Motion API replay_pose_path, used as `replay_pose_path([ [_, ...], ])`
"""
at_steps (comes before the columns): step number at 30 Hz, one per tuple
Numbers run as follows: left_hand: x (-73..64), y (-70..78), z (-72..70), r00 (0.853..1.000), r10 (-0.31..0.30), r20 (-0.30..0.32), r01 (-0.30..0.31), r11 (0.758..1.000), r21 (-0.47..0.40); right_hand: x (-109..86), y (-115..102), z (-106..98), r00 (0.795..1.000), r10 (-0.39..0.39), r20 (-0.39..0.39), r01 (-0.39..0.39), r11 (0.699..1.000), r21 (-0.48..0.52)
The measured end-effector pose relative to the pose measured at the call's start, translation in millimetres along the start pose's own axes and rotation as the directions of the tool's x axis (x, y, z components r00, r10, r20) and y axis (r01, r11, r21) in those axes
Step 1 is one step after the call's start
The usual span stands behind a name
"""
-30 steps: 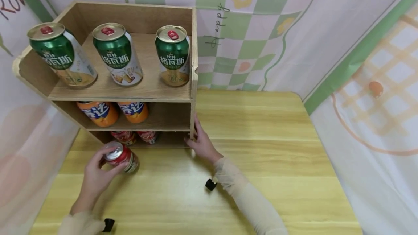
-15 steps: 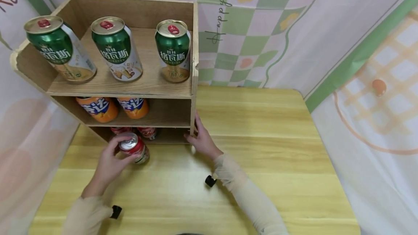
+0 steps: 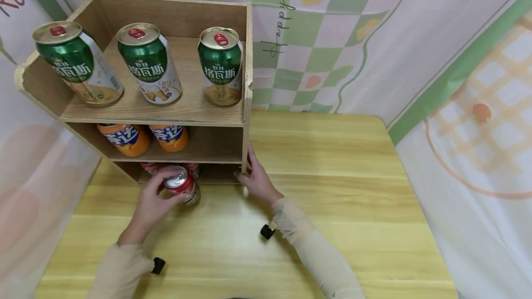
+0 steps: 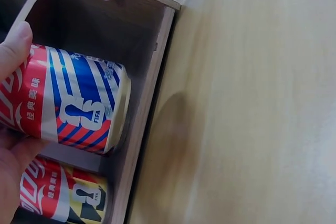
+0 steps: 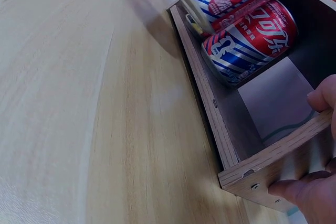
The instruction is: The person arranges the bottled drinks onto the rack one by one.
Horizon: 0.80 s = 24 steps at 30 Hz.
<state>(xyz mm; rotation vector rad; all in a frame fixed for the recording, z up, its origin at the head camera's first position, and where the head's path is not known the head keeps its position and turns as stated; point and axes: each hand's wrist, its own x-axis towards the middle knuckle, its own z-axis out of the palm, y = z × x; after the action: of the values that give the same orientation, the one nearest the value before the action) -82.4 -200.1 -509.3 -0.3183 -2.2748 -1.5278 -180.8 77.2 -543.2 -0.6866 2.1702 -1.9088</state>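
Observation:
My left hand [image 3: 155,202] holds a red cola can [image 3: 187,189] upright by its sides, thumb to the front, in front of the lowest level of a wooden shelf [image 3: 174,18]. In the left wrist view, the held can's blue-striped end [image 4: 86,98] overlaps the bottom compartment. Two more cola cans sit inside that level, mostly hidden behind the hand and can in the head view; one cola can [image 5: 252,40] shows beside it in the right wrist view. My right hand [image 3: 262,181] grips the shelf's right side panel [image 5: 278,153], thumb inside the edge, fingers outside.
Several green-and-white drink cans, one of them [image 3: 220,66] at the right, stand on the top level. Two orange soda cans [image 3: 169,138] are at the left of the middle level. The shelf stands on a wooden table [image 3: 332,197] against a printed cloth [image 3: 324,36].
My left hand has carried the cola can rightward and closer to the bottom level, now overlapping the cans inside. My right hand keeps its grip on the side panel.

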Motion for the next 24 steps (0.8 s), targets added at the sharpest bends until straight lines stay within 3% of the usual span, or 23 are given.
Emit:
replay_pose_path([
  [6, -6.4, 1.1, 2.7, 1.000, 0.000, 0.005, 0.000, 1.000, -0.025, -0.6, -0.4, 0.0, 1.000, 0.020, -0.007, -0.020, 1.000, -0.008],
  [14, -9.1, 7.3, 10.2, 0.993, -0.090, 0.073, 0.091, 0.996, -0.009, -0.7, 1.0, 0.4, 1.000, 0.027, -0.006, -0.027, 1.000, 0.008],
  [24, 1.9, 3.9, 27.9, 0.983, -0.041, 0.178, 0.050, 0.998, -0.048, 0.3, 3.7, -1.1, 0.999, 0.041, -0.012, -0.041, 0.999, -0.005],
])
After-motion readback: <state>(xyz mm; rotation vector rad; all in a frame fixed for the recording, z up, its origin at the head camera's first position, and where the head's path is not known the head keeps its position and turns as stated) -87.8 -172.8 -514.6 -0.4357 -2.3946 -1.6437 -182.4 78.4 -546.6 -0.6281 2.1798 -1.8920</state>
